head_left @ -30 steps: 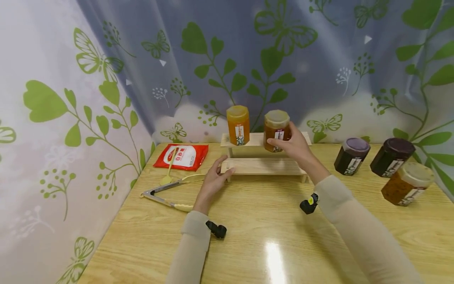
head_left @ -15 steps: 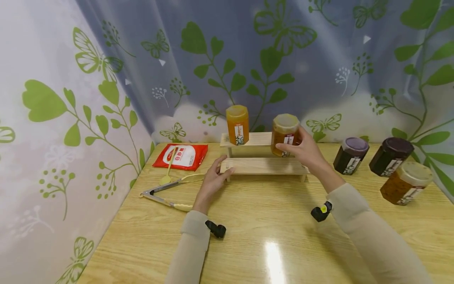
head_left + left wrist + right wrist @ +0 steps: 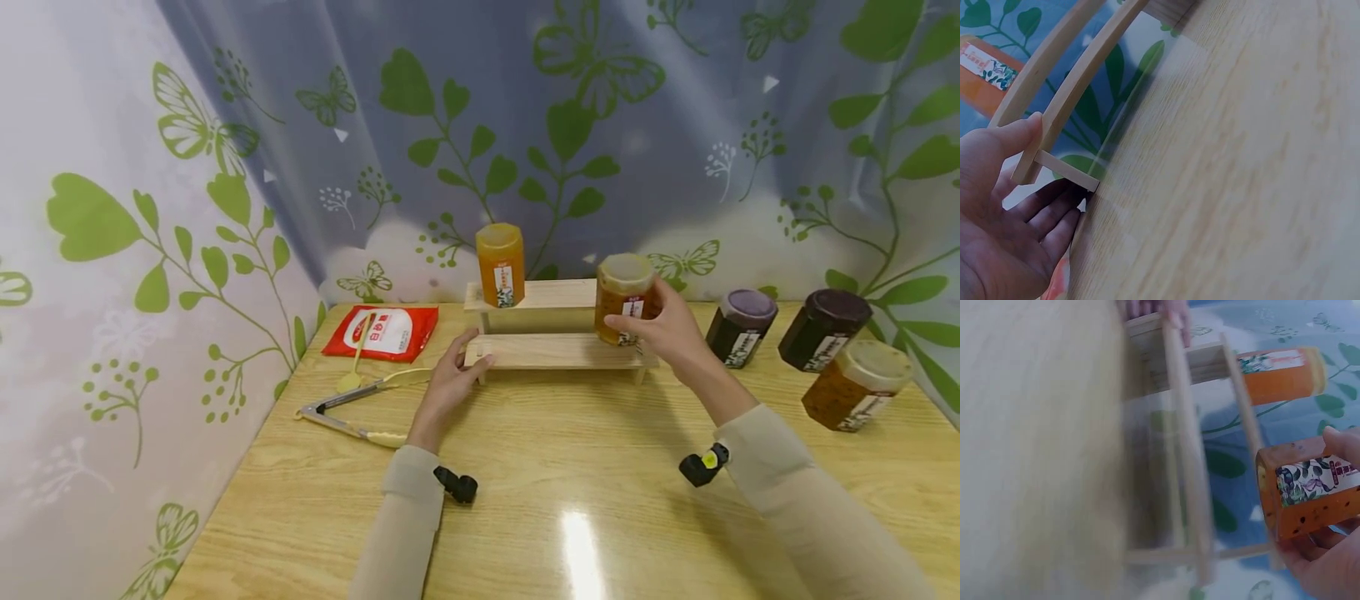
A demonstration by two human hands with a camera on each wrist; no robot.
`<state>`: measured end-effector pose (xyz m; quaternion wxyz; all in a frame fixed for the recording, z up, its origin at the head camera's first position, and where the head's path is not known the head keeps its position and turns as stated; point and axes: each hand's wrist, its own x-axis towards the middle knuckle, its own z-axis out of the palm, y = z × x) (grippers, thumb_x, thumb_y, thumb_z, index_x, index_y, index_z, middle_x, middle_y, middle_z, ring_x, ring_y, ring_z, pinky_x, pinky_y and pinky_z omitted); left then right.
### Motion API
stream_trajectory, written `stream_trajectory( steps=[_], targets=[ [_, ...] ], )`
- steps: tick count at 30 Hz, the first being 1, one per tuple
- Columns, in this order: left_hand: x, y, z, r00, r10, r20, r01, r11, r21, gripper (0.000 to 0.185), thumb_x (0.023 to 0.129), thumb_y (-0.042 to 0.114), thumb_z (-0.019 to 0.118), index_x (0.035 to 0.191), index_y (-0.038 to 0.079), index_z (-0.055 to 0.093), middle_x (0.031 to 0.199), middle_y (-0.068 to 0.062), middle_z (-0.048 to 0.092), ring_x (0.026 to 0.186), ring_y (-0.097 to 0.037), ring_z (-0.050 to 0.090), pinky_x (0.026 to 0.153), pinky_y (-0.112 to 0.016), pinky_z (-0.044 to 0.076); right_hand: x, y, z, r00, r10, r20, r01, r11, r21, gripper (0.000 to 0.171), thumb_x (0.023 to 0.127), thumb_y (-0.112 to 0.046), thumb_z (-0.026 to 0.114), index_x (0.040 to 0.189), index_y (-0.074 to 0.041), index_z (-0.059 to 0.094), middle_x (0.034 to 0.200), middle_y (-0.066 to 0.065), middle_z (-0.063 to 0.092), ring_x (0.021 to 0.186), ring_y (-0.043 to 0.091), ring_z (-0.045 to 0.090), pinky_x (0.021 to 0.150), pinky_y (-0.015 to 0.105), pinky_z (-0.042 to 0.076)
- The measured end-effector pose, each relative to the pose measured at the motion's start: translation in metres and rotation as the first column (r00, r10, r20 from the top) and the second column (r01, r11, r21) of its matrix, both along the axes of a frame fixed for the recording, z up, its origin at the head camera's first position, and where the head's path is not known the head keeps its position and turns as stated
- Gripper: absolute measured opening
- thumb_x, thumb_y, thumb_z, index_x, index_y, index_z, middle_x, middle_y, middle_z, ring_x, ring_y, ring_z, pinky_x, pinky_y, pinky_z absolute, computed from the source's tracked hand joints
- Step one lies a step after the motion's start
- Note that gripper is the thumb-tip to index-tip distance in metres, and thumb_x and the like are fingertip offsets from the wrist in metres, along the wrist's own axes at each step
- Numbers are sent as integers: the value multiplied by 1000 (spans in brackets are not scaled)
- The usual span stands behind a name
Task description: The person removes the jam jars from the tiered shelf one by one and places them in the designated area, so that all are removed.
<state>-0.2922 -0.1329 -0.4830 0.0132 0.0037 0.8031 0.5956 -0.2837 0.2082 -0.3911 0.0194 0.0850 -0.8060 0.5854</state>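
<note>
At the right end of the wooden step rack (image 3: 555, 350), your right hand (image 3: 667, 329) grips the amber jar (image 3: 624, 298), fingers curled round its side, holding it over the lower step. Your left hand (image 3: 450, 385) rests against the rack's left end, thumb on the lower board, fingers relaxed. An orange jar (image 3: 500, 263) stands on the upper step.
</note>
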Motion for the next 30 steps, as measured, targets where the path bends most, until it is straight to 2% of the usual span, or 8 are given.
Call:
stream_trajectory(
  steps=[5, 11, 16, 20, 26, 30],
  targets=[
    [-1, -2, 0, 1000, -1, -5, 1, 1000, 5, 63, 98, 36, 74, 156, 35, 47, 162, -10, 43, 143, -32, 47, 110, -52, 42, 5, 9, -8, 1000, -12, 27, 12, 1000, 15, 92, 92, -29, 83, 165, -18, 28, 157, 17, 44, 139, 38, 45, 111, 60, 39],
    [-2, -2, 0, 1000, -8, -9, 8, 1000, -3, 63, 98, 37, 74, 156, 36, 47, 163, -6, 41, 146, -32, 44, 112, -52, 41, 12, 23, -14, 996, -82, 42, 81, 996, 42, 88, 91, -38, 82, 161, -15, 35, 152, 16, 48, 132, 33, 48, 106, 57, 41],
    [-3, -2, -3, 1000, -15, 4, 15, 1000, -17, 64, 98, 40, 73, 156, 38, 46, 164, -6, 40, 147, -31, 42, 113, -52, 40, 21, 41, -23, 988, -153, 32, 149, 985, 90, 84, 92, -41, 81, 157, -9, 39, 137, 5, 53, 118, 19, 51, 95, 39, 46],
    [-3, -1, -2, 1000, -7, 9, 7, 1000, -7, 63, 98, 40, 74, 155, 39, 47, 164, -7, 41, 146, -32, 44, 113, -52, 40, 28, 59, -31, 983, -179, 40, 174, 979, 103, 85, 93, -41, 80, 159, -10, 37, 131, -7, 52, 112, 8, 50, 87, 26, 45],
    [-2, -1, 0, 1000, -7, 10, 7, 1000, 1, 62, 98, 39, 73, 155, 39, 47, 165, -6, 39, 147, -32, 42, 114, -53, 39, 42, 82, -43, 974, -208, 96, 197, 974, 112, 88, 95, -40, 78, 164, -11, 31, 130, -13, 49, 111, 2, 46, 94, 38, 42],
    [-1, 0, -1, 1000, -13, 3, 13, 1000, 1, 64, 99, 37, 73, 156, 35, 46, 162, -9, 43, 145, -33, 45, 110, -52, 42, 53, 95, -51, 962, -235, 136, 217, 967, 137, 87, 94, -42, 78, 162, -12, 33, 124, -17, 49, 111, 8, 47, 91, 31, 43]
  ],
)
